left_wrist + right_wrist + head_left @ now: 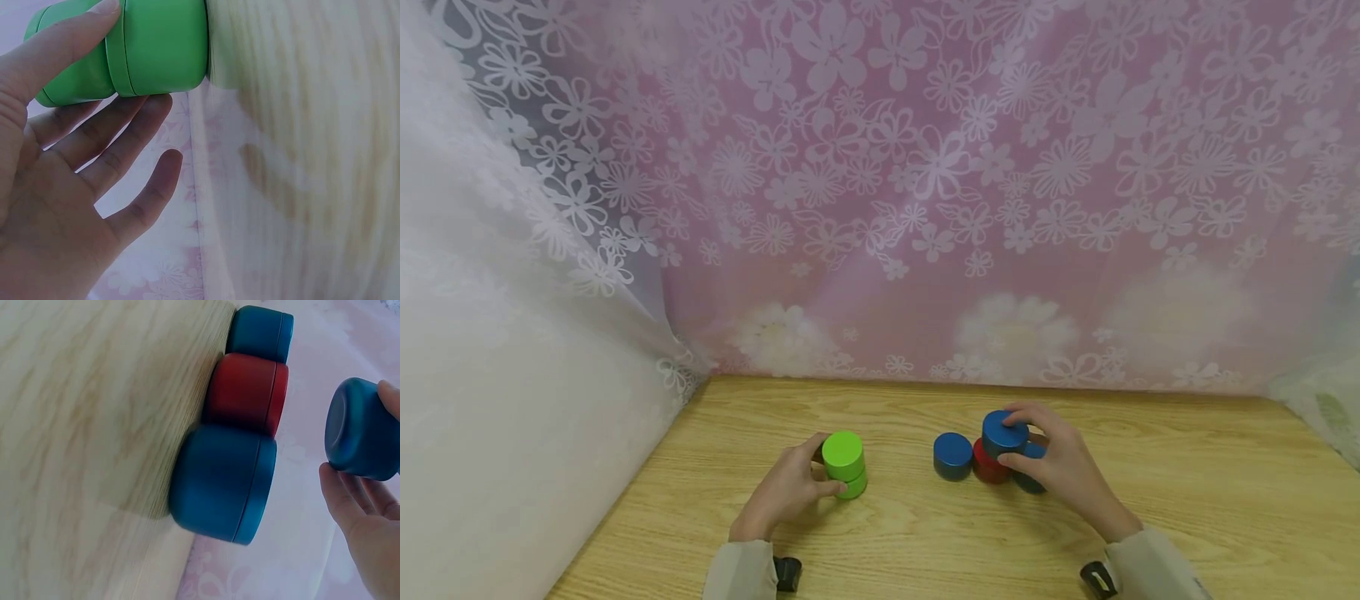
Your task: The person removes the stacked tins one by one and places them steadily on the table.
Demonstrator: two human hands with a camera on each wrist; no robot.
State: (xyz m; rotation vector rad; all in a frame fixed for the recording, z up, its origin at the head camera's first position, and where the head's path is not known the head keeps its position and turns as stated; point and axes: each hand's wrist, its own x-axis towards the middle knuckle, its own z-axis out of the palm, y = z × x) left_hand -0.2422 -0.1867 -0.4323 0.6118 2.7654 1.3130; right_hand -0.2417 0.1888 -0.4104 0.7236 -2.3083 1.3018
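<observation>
Two bright green round lidded tins stand stacked on the table in the head view, the upper tin (843,452) over the lower tin (854,486). My left hand (784,490) holds the stack from the left; in the left wrist view its thumb lies near the seam between the tins, with fingers along the opposite side. On the right, my right hand (1062,454) grips a blue tin (365,434) by its sides, raised above a row. That row has a blue tin (219,484), a red tin (244,394) and another blue tin (952,458), side by side.
The wood-grain table (895,542) meets a pink flowered curtain (925,250) along its back edge. A whitish sheet (512,375) hangs along the left side. Dark wrist devices sit by both light sleeves.
</observation>
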